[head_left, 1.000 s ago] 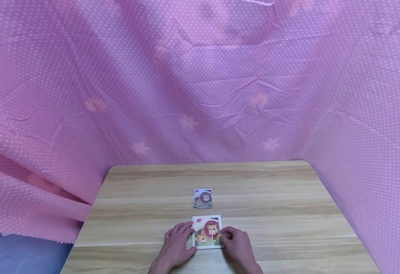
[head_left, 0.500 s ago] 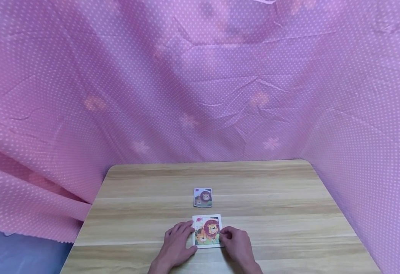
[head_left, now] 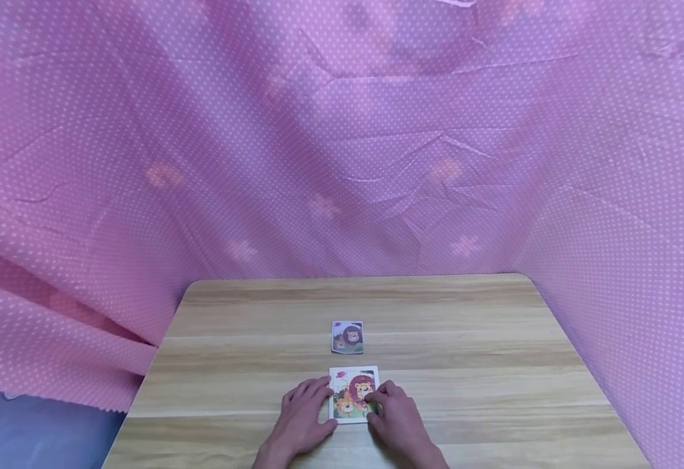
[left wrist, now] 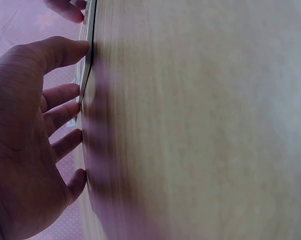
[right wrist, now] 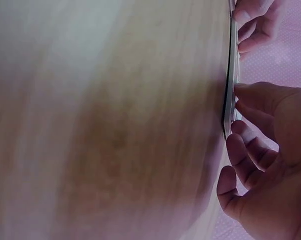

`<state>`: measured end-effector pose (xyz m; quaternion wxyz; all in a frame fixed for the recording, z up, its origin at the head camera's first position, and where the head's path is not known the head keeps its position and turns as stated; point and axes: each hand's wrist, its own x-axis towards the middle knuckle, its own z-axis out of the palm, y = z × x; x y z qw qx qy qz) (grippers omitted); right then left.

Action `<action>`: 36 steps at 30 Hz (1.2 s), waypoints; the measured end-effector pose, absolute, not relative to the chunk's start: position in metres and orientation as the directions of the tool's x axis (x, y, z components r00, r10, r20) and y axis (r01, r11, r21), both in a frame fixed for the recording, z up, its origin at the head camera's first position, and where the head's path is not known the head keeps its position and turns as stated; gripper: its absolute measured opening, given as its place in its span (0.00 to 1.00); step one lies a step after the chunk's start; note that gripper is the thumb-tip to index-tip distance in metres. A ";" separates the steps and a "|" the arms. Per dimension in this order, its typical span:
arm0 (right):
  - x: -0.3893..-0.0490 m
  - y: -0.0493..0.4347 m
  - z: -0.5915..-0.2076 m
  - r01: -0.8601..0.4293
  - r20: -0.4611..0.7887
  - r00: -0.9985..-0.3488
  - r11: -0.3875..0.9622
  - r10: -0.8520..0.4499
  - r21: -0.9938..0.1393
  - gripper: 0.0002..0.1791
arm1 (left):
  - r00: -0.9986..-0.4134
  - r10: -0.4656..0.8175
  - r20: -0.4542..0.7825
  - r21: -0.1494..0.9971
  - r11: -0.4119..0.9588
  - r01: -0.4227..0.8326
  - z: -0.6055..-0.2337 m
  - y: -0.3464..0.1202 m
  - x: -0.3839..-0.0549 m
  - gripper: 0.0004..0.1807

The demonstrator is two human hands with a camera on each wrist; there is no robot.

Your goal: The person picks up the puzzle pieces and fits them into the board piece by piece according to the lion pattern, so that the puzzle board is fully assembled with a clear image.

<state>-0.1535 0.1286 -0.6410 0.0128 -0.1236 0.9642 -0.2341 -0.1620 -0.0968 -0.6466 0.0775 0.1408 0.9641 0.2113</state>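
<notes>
A small jigsaw puzzle [head_left: 349,388] of two cartoon lions in a white frame lies on the wooden table. Along its left edge rests my left hand [head_left: 303,417], fingertips at the upper side and thumb at the lower left corner. In the left wrist view, that left hand [left wrist: 30,130] has its fingers spread and slightly bent against the frame's edge. My right hand [head_left: 399,420] reaches over the puzzle's lower right, with thumb and index finger on a puzzle piece there, mostly hidden under them. The right wrist view shows this right hand [right wrist: 270,145] with its other fingers curled beside the frame.
Behind the puzzle lies a smaller picture card [head_left: 348,337] with the same lion scene. A pale wooden table [head_left: 494,352] carries both. Pink dotted cloth [head_left: 342,163] hangs around its back and sides.
My right hand has moved from the puzzle's right edge inward and left, thumb and index now over its lower right. A white gap seen there earlier no longer shows. My left hand stays put.
</notes>
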 end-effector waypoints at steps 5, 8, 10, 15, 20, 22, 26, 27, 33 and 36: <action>-0.153 0.128 -0.640 -0.220 0.034 -0.973 0.882 -0.227 -0.416 0.15 | -0.949 0.306 -0.076 0.427 0.870 0.247 -0.646 -0.097 -0.161 0.29; -0.151 0.127 -0.640 -0.231 0.051 -0.972 0.882 -0.230 -0.410 0.17 | -0.948 0.310 -0.068 0.426 0.868 0.253 -0.646 -0.098 -0.161 0.29; -0.151 0.126 -0.641 -0.247 0.069 -0.968 0.878 -0.240 -0.410 0.17 | -0.948 0.312 -0.065 0.424 0.868 0.257 -0.647 -0.098 -0.160 0.29; -0.149 0.124 -0.641 -0.245 0.088 -0.969 0.877 -0.229 -0.414 0.12 | -0.948 0.312 -0.065 0.423 0.869 0.257 -0.648 -0.099 -0.160 0.29; -0.149 0.123 -0.641 -0.215 0.085 -0.977 0.894 -0.197 -0.393 0.10 | -0.947 0.312 -0.072 0.425 0.869 0.254 -0.648 -0.099 -0.159 0.29; -0.149 0.123 -0.641 -0.210 0.078 -0.978 0.896 -0.195 -0.390 0.09 | -0.947 0.311 -0.073 0.423 0.870 0.253 -0.648 -0.099 -0.159 0.29; -0.148 0.124 -0.639 -0.206 0.067 -0.978 0.890 -0.196 -0.408 0.09 | -0.948 0.310 -0.072 0.422 0.871 0.253 -0.649 -0.099 -0.159 0.29; -0.148 0.125 -0.639 -0.206 0.065 -0.978 0.885 -0.197 -0.417 0.08 | -0.948 0.310 -0.072 0.422 0.870 0.253 -0.649 -0.099 -0.160 0.29; -0.150 0.130 -0.637 -0.187 0.014 -0.978 0.844 -0.208 -0.503 0.11 | -0.945 0.317 -0.075 0.413 0.873 0.260 -0.650 -0.101 -0.160 0.31; -0.154 0.135 -0.637 -0.189 0.018 -0.977 0.824 -0.212 -0.534 0.12 | -0.941 0.329 -0.077 0.419 0.867 0.269 -0.649 -0.105 -0.160 0.33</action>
